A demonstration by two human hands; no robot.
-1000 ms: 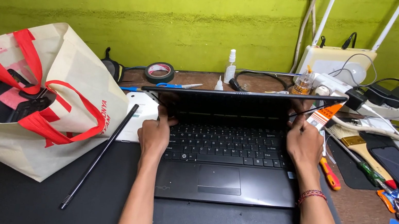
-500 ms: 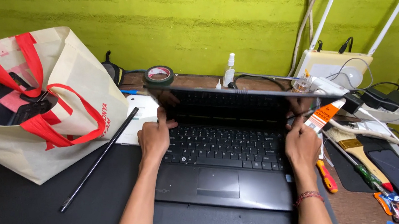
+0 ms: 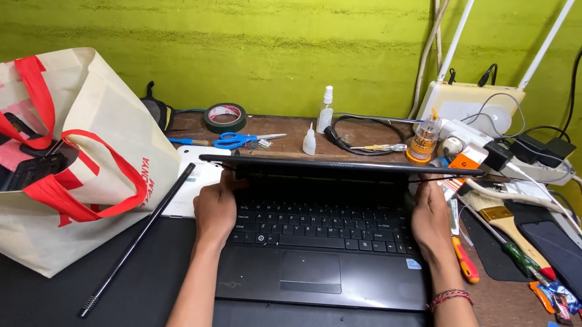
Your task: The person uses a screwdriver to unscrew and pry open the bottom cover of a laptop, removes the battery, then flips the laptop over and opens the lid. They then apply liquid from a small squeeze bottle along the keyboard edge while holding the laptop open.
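Note:
A black laptop (image 3: 314,265) lies on the dark mat in front of me, its lid (image 3: 351,166) tipped low over the keyboard. My left hand (image 3: 215,210) holds the lid's left corner near the hinge. My right hand (image 3: 432,220) grips the lid's right edge. A red thread band circles my right wrist.
A cream tote bag with red handles (image 3: 41,159) stands at the left, a thin black rod (image 3: 136,240) beside it. Tape roll (image 3: 225,116), blue scissors (image 3: 237,138) and small bottles (image 3: 324,109) lie behind. Screwdrivers (image 3: 467,260), a brush and a phone (image 3: 576,264) sit on the right.
The laptop lid has come down from about half open to nearly flat over the keyboard, both hands following it.

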